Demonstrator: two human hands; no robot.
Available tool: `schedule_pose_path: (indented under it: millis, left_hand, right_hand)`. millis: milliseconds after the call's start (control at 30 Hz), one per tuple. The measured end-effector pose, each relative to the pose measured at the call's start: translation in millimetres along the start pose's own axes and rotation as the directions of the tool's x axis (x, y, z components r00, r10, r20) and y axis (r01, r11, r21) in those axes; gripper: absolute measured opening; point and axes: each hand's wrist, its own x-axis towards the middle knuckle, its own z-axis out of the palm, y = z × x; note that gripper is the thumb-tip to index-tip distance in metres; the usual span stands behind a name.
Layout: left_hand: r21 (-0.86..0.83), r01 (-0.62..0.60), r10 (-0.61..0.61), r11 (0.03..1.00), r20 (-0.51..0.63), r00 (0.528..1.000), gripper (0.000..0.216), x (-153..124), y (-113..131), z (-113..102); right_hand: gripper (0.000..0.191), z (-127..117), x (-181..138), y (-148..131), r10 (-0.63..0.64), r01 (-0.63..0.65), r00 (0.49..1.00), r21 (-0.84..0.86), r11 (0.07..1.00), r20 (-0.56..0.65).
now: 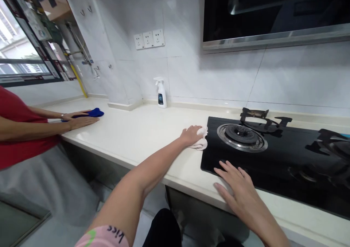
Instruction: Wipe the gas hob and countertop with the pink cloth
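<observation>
White cloth [201, 144] was held mid-frame, just beside the left edge of the hob [273, 167], by the left hand [190, 134], its fingers closed over the fabric; at lower right, the right hand [236, 185] was held with fingers spread. A fold could be caught on the hob edge if pushed rightward. Open counter [136, 126] was seen leftward, bounded by a co-worker's hand [83, 122].

Cloth [201, 144] partly hid. under L hand [190, 135]; btl label [160, 99] too small to read.
</observation>
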Motion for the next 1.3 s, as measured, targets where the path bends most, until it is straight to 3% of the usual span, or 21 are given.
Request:
schedule_pose_path:
  millis: [367,467,567,667,733,867,967,1100,1233,1300]
  left_hand:
    - [-0.069,-0.148,0.155,0.987,0.107,0.982,0.075,-169,9,-10]
    - [-0.091,-0.188,0.198,0.978,0.116,0.973,0.075,-198,-5,-19]
    - [-0.077,-0.167,0.173,0.983,0.076,0.982,0.076,-219,-35,-25]
    - [-0.017,-0.064,0.064,0.998,0.0,0.998,0.079,-234,-81,-30]
    - [0.048,0.082,-0.08,0.995,-0.05,0.996,0.08,-243,-116,-37]
    - [0.148,0.451,-0.436,0.88,-0.123,0.892,0.075,-255,-176,-66]
    - [0.164,0.57,-0.547,0.805,-0.168,0.82,0.07,-256,-199,-84]
    - [0.186,0.599,-0.56,0.779,-0.224,0.798,0.063,-248,-189,-72]
    - [0.186,0.533,-0.464,0.825,-0.316,0.828,0.062,-244,-144,-30]
    - [0.136,0.428,-0.35,0.893,-0.386,0.853,0.065,-246,-114,-7]
  right_hand:
    - [0.053,10,0,11,0.025,-0.025,0.999,0.007,1.0,0.048]
    - [0.054,11,-1,15,0.026,-0.028,0.998,0.024,0.999,0.059]
    - [0.056,10,-2,16,0.028,-0.031,0.997,0.045,0.998,0.073]
    - [0.057,9,-3,15,0.035,-0.039,0.997,0.054,0.998,0.07]
    - [0.058,10,-4,15,0.031,-0.035,0.998,0.055,0.998,0.059]
    - [0.059,13,-5,17,0.018,-0.02,0.999,0.045,0.999,0.039]
    - [0.06,15,-4,18,0.014,-0.016,0.999,0.042,0.999,0.032]
    - [0.061,15,-5,16,0.017,-0.019,1.0,0.048,0.999,0.024]
    - [0.061,17,-5,16,0.009,-0.01,1.0,0.037,0.999,0.007]
    - [0.063,19,-6,17,0.005,-0.005,1.0,0.027,1.0,-0.017]
